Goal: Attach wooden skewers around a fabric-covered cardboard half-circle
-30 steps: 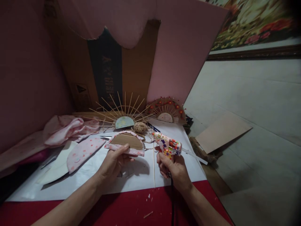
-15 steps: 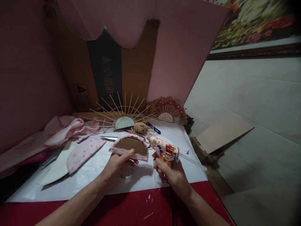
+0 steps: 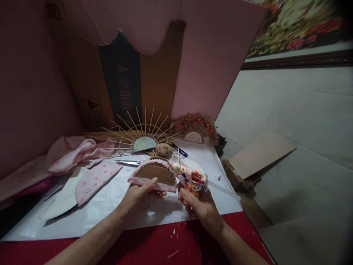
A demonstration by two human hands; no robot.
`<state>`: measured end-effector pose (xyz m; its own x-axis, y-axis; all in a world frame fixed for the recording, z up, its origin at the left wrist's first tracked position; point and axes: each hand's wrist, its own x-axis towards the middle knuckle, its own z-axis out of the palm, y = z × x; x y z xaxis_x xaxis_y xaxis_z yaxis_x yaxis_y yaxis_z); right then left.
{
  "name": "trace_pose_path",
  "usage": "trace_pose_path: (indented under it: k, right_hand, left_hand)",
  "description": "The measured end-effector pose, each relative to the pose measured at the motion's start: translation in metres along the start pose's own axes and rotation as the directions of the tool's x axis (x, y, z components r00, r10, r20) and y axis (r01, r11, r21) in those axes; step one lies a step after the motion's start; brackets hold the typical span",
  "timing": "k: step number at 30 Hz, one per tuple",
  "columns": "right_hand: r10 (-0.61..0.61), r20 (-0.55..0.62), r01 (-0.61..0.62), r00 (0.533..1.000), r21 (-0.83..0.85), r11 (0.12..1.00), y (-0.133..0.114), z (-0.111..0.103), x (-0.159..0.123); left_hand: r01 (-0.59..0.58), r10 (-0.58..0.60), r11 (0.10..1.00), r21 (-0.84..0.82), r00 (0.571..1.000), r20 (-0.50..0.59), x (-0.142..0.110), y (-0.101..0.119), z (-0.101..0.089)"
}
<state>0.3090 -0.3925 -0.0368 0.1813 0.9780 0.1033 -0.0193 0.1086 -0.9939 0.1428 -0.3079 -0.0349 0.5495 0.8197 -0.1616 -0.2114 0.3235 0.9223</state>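
Note:
My left hand (image 3: 139,197) grips a cardboard half-circle (image 3: 154,172) edged with pink dotted fabric, thumb on its lower edge, holding it above the white sheet (image 3: 116,200). My right hand (image 3: 200,206) is closed round the handle of a flower-patterned glue gun (image 3: 190,177). The gun's nozzle points left and touches the right edge of the half-circle. A thin wooden skewer (image 3: 180,213) lies on the sheet between my hands.
At the back stand a skewer sunburst with a pale blue centre (image 3: 143,141), a twine ball (image 3: 163,149) and a flower-decked fan piece (image 3: 194,130). Scissors (image 3: 128,162), a pink fabric half-circle (image 3: 95,178) and bunched pink cloth (image 3: 79,151) lie left. Cardboard (image 3: 260,154) rests on the floor, right.
My right hand has brought the glue gun leftward until its nozzle meets the half-circle. My left hand has shifted the half-circle slightly right and turned it toward the gun.

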Motion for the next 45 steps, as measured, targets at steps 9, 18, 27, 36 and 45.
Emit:
trace_pose_path:
  k: [9,18,27,36,45]
  right_hand:
    - [0.03,-0.014,-0.03,0.999,0.065,0.997,-0.001,0.003,-0.001]
    - [0.043,0.005,-0.043,0.999,0.068,0.997,-0.003,0.003,-0.001]
    - [0.003,0.006,-0.003,1.0,-0.041,0.999,-0.006,0.003,-0.001]
    - [-0.065,0.037,0.072,0.997,-0.268,0.961,-0.007,0.001,-0.002]
    - [-0.119,0.053,0.13,0.991,-0.325,0.937,-0.012,0.002,-0.001]
  left_hand:
    - [-0.042,0.037,0.984,0.174,0.999,0.03,0.001,-0.006,-0.006]
    - [-0.12,0.102,0.932,0.342,0.992,0.07,-0.001,0.0,-0.003]
    - [-0.159,0.127,0.854,0.495,0.987,0.097,-0.001,-0.001,-0.005]
    - [-0.144,0.124,0.858,0.493,0.99,0.074,-0.002,0.001,-0.003]
    - [-0.136,0.118,0.864,0.485,0.991,0.067,-0.002,-0.001,-0.005]
